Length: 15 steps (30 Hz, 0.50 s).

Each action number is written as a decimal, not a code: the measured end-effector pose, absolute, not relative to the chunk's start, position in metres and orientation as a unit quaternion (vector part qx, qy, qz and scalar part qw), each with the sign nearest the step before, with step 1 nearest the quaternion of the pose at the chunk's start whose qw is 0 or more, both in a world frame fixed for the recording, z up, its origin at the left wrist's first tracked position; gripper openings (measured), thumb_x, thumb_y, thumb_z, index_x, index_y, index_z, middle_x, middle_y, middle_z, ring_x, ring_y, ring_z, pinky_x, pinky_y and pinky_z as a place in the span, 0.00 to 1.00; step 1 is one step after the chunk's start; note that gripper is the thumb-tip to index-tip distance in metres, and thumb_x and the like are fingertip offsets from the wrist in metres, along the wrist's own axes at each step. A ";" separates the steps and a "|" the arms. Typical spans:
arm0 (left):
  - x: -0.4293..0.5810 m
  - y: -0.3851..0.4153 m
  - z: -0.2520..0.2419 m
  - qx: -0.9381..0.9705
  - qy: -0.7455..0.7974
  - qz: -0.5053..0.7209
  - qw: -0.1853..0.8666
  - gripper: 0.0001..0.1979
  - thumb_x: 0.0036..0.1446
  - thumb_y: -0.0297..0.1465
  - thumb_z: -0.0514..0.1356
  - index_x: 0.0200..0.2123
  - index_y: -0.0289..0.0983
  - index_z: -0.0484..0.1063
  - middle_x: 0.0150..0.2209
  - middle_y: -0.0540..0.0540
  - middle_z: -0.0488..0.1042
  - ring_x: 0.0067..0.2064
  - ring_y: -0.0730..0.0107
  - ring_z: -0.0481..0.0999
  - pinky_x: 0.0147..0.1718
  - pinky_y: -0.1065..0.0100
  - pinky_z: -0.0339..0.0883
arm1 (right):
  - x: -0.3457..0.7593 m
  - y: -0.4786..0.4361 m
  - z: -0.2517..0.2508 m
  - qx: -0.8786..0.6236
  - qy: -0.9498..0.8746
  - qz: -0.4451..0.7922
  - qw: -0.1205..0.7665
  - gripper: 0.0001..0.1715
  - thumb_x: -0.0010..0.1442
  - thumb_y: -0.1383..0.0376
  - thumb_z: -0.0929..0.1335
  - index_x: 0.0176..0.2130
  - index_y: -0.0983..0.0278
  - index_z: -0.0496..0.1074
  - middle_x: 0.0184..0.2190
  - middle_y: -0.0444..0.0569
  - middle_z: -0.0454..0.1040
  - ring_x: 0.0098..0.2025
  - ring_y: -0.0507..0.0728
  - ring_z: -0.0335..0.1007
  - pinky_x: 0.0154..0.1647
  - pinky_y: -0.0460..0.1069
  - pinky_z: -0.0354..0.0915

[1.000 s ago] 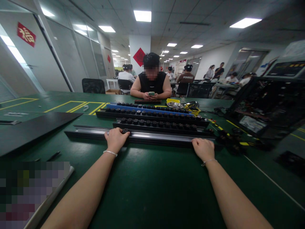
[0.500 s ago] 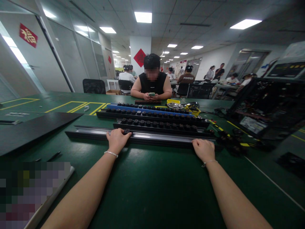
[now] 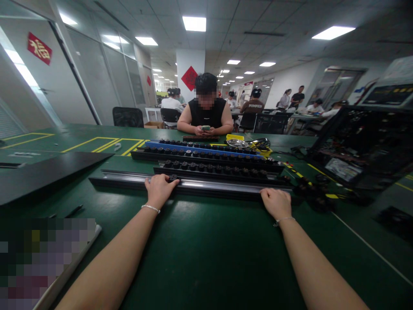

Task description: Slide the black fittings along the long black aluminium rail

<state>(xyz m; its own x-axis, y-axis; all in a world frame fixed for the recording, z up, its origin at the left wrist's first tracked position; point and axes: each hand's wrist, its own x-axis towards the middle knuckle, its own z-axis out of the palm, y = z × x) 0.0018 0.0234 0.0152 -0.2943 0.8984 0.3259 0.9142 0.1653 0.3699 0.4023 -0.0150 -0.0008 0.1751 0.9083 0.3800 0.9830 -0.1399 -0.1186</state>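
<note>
- Our left hand [image 3: 158, 191] rests on the near rail [image 3: 219, 185], left of its middle, fingers laid over the channel; the thumb reaches a black socket [image 3: 173, 177]. Whether the fingers pinch it, we cannot tell.
- Our right hand [image 3: 276, 202] curls its fingers closed over the rail near its right end.
- The rail lies across the desk [image 3: 200, 241] in front of us, a long open trough; the socket sits in it beside our left thumb.
- Just beyond, a shorter rail [image 3: 209, 174] holds a row of black sockets.
- Farther back, a blue rail [image 3: 209, 150] stands among more rows of sockets.
- Behind their right end we see a metal bowl [image 3: 229, 141] and a yellow tray [image 3: 235, 137]; their contents are too small to tell.
- Green desk top stretches between our forearms, up to the rail's near edge.
- Left of the rail lies a black panel [image 3: 51, 172], its tip near the rail's left end.
- On the right, black clutter [image 3: 309, 187] crowds the rail's end, and a case [image 3: 342, 146] stands past it.
</note>
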 end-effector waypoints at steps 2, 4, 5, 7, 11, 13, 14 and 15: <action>0.002 0.024 0.015 -0.593 -0.763 -0.256 0.012 0.20 0.49 0.50 0.57 0.32 0.39 0.74 0.39 0.41 0.77 0.48 0.51 0.70 0.56 0.48 0.47 | 0.402 -0.015 -0.001 -0.745 -0.634 -0.111 0.176 0.22 0.60 0.62 0.56 0.33 0.59 0.77 0.35 0.47 0.77 0.38 0.56 0.65 0.46 0.53 0.51; 0.002 0.023 0.015 -0.595 -0.760 -0.260 0.012 0.19 0.49 0.50 0.57 0.31 0.39 0.74 0.39 0.42 0.77 0.48 0.52 0.70 0.56 0.48 0.47 | 0.402 -0.016 -0.001 -0.743 -0.635 -0.109 0.181 0.23 0.60 0.62 0.56 0.33 0.59 0.77 0.35 0.47 0.77 0.37 0.56 0.65 0.46 0.53 0.51; 0.002 0.023 0.015 -0.597 -0.758 -0.263 0.012 0.19 0.50 0.50 0.58 0.31 0.40 0.74 0.39 0.42 0.77 0.48 0.52 0.70 0.57 0.48 0.47 | 0.401 -0.016 0.000 -0.743 -0.635 -0.108 0.181 0.23 0.60 0.62 0.56 0.33 0.59 0.77 0.35 0.47 0.77 0.37 0.55 0.65 0.46 0.53 0.51; 0.002 0.023 0.014 -0.602 -0.751 -0.270 0.014 0.19 0.50 0.49 0.58 0.32 0.39 0.74 0.39 0.42 0.77 0.49 0.52 0.70 0.57 0.48 0.47 | 0.401 -0.016 0.000 -0.744 -0.634 -0.106 0.181 0.22 0.60 0.63 0.56 0.33 0.58 0.77 0.35 0.47 0.77 0.38 0.55 0.65 0.46 0.53 0.51; 0.005 0.022 0.012 -0.615 -0.734 -0.286 0.016 0.18 0.50 0.48 0.59 0.32 0.39 0.73 0.40 0.43 0.76 0.49 0.53 0.69 0.57 0.49 0.46 | 0.401 -0.016 0.000 -0.748 -0.631 -0.102 0.180 0.22 0.60 0.62 0.56 0.32 0.58 0.77 0.35 0.46 0.77 0.38 0.55 0.66 0.47 0.53 0.51; 0.007 0.021 0.011 -0.623 -0.726 -0.292 0.016 0.17 0.50 0.48 0.59 0.31 0.39 0.73 0.40 0.43 0.76 0.50 0.54 0.69 0.58 0.49 0.46 | 0.401 -0.016 0.000 -0.750 -0.630 -0.098 0.178 0.22 0.60 0.62 0.56 0.32 0.58 0.77 0.35 0.46 0.76 0.38 0.55 0.66 0.47 0.53 0.51; 0.008 0.021 0.011 -0.625 -0.723 -0.292 0.015 0.17 0.51 0.47 0.59 0.31 0.40 0.73 0.41 0.44 0.76 0.50 0.54 0.69 0.58 0.49 0.46 | 0.401 -0.016 0.000 -0.750 -0.630 -0.097 0.177 0.23 0.60 0.62 0.56 0.33 0.58 0.77 0.35 0.46 0.77 0.38 0.56 0.66 0.47 0.53 0.51; 0.009 0.021 0.011 -0.628 -0.722 -0.292 0.014 0.17 0.51 0.47 0.59 0.31 0.40 0.73 0.41 0.43 0.76 0.50 0.54 0.69 0.58 0.49 0.46 | 0.401 -0.016 0.000 -0.750 -0.630 -0.096 0.176 0.23 0.61 0.62 0.56 0.33 0.59 0.77 0.35 0.46 0.77 0.38 0.56 0.66 0.47 0.53 0.51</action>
